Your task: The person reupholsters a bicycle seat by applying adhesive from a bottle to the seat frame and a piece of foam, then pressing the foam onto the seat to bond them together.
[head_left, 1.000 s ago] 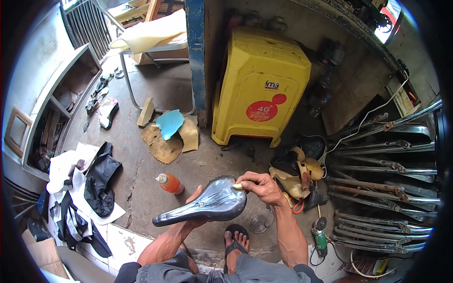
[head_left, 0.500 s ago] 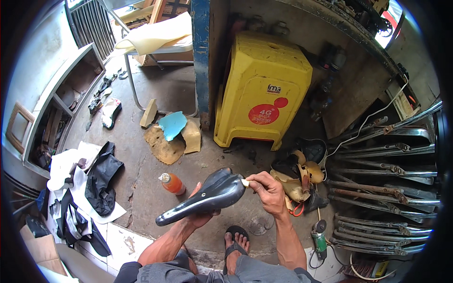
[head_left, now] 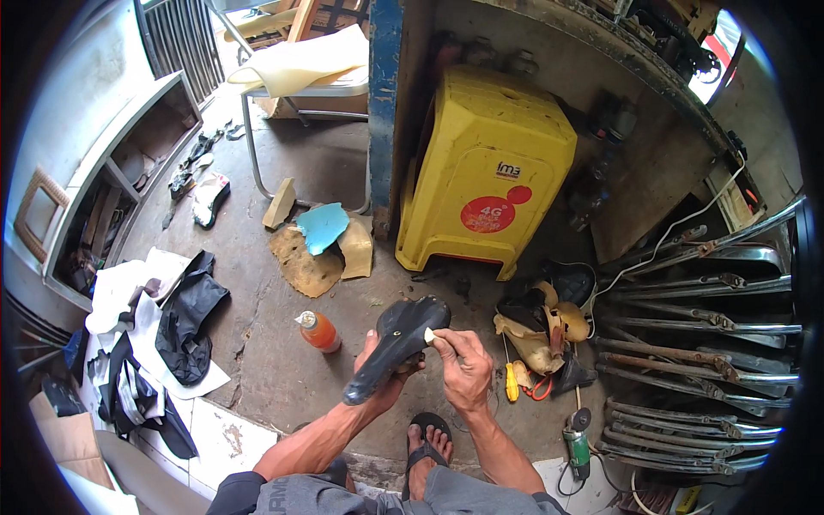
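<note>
The left hand (head_left: 388, 393) grips a black, narrow-nosed bicycle saddle (head_left: 399, 333) from beneath, and the right hand (head_left: 465, 369) pinches a small cream-coloured piece (head_left: 430, 336) at its right edge.

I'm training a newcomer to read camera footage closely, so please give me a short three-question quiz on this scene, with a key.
1. Multiple choice: what does the left hand hold?
A) an orange bottle
B) a black saddle
C) a yellow stool

2. True or false: the right hand pinches a small pale piece between thumb and finger.

3. Fill in the colour: a light ____ sheet lies partly over a brown scrap.

Key:
1. B
2. True
3. Blue
</note>
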Motion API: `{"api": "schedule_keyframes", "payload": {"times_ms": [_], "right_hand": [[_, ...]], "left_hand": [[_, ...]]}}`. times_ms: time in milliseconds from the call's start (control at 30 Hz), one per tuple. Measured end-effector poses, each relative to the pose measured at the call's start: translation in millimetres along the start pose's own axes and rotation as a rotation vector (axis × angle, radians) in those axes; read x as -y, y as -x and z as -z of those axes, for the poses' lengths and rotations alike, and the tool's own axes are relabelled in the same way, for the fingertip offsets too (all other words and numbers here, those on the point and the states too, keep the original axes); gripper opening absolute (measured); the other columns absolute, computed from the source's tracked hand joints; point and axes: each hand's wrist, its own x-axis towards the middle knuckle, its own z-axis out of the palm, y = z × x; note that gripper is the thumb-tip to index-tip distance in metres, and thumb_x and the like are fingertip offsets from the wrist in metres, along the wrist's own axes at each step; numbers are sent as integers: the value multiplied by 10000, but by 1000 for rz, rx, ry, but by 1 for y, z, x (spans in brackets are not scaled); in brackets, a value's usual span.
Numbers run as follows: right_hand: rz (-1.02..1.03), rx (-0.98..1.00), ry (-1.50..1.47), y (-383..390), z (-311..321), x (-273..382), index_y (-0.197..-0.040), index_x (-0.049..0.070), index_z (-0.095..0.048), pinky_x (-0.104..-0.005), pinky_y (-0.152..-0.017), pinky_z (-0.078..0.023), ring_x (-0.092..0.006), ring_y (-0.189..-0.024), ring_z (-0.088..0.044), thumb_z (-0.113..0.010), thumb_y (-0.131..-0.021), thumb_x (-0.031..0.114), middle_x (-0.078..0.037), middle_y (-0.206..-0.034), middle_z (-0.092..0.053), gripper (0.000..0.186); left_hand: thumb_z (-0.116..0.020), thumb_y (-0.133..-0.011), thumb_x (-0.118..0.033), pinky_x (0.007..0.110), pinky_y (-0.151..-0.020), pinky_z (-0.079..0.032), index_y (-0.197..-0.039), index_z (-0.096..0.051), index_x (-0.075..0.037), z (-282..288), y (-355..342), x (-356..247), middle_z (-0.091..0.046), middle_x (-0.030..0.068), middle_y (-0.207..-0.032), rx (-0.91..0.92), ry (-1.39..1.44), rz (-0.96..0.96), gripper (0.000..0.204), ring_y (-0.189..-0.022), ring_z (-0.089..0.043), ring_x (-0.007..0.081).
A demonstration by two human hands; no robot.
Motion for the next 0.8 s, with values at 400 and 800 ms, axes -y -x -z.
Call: {"api": "schedule_keyframes", "payload": {"times_ms": [400, 800], "right_hand": [[-75, 155, -222, 20, -6, 57, -1058, 36, -756, -301, -719, -517, -178, -799, -660, -733, -911, 52, -85, -932, -704, 150], [93, 55, 85, -70, 49, 11, -1026, 22, -755, -335, -738, -493, -215, -813, -621, -692, -902, 27, -91, -892, -683, 139]], "left_hand": [[-286, -1092, -456, 374, -740, -599, -1143, -641, 20, 7, -18, 3, -713, 128, -943, -357, -178, -184, 596, -785, -702, 252], [-259, -1099, -500, 386, -810, -604, -1355, -510, 27, 16, -6, -25, -701, 192, -1084, 276, -121, 15, 637, -858, -713, 275]]}}
